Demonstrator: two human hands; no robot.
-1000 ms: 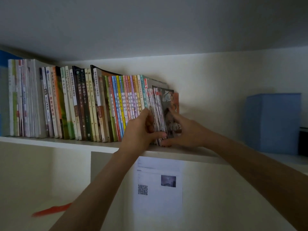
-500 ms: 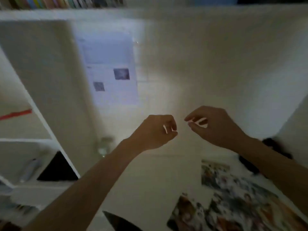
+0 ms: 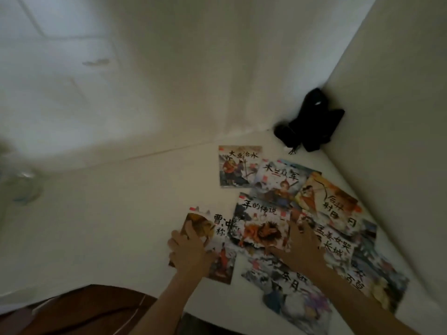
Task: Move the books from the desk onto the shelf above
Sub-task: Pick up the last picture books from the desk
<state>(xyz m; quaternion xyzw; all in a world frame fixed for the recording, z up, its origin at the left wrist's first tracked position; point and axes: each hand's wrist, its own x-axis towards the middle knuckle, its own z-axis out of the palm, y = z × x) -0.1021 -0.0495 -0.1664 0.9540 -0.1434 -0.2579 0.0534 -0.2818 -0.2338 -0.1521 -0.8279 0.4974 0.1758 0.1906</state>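
**Both hands down on the scattered picture books**

A loose spread of thin, colourfully illustrated picture books (image 3: 300, 213) lies flat on the white tabletop (image 3: 121, 213), filling its right side towards the corner where two pale walls meet. Several overlap one another; the one farthest away (image 3: 238, 165) lies almost apart from the rest.

The left hand (image 3: 189, 253) rests on the leftmost book, a pale-covered one with black brush lettering (image 3: 217, 238). Its fingers curl over that book's left edge, so its grip is closed on the book. The right hand (image 3: 301, 247) lies flat with fingers extended across the book showing an orange beast (image 3: 262, 226), just to the right; its grip is apart, pressing rather than holding.

In the far right corner sits a black, soft-looking bundle (image 3: 312, 126), touching both walls. At the far left edge a clear, blurred object (image 3: 23, 187) is too smeared to identify. A dark brown wooden surface (image 3: 84, 310) shows at the near left, below the tabletop's edge.
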